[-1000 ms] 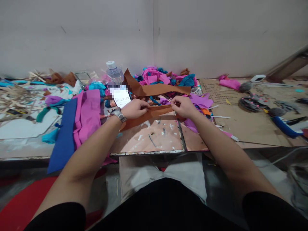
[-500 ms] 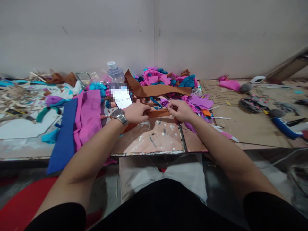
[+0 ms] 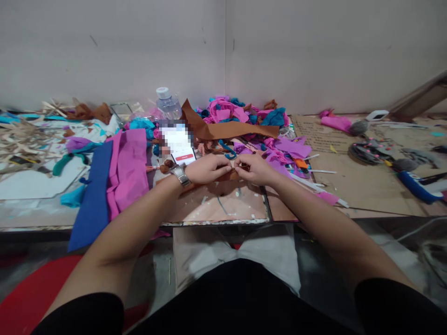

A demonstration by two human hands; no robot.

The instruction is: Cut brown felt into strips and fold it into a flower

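Both of my hands pinch a strip of brown crepe paper [image 3: 228, 176] just above the front part of the table. My left hand [image 3: 206, 168], with a metal watch on the wrist, has its fingers closed on the strip. Close beside it, thumb and fingertips of my right hand [image 3: 256, 169] are pressed together on the same strip. Part of the strip trails left under my left hand. Behind the hands lies a larger brown crepe paper piece [image 3: 237, 130]. A lit phone [image 3: 184, 157] leans just behind my left wrist.
Pink crepe paper [image 3: 130, 167] and a blue sheet [image 3: 92, 200] hang over the table's front edge at left. A plastic bottle [image 3: 168, 106] stands at the back. To the right are white sticks [image 3: 307, 184], a pincushion [image 3: 365, 150] and cardboard [image 3: 328, 177].
My right hand has moved left until the fingertips of both hands nearly meet. The brown strip between them is now bunched shorter. The phone's screen shows a different display.
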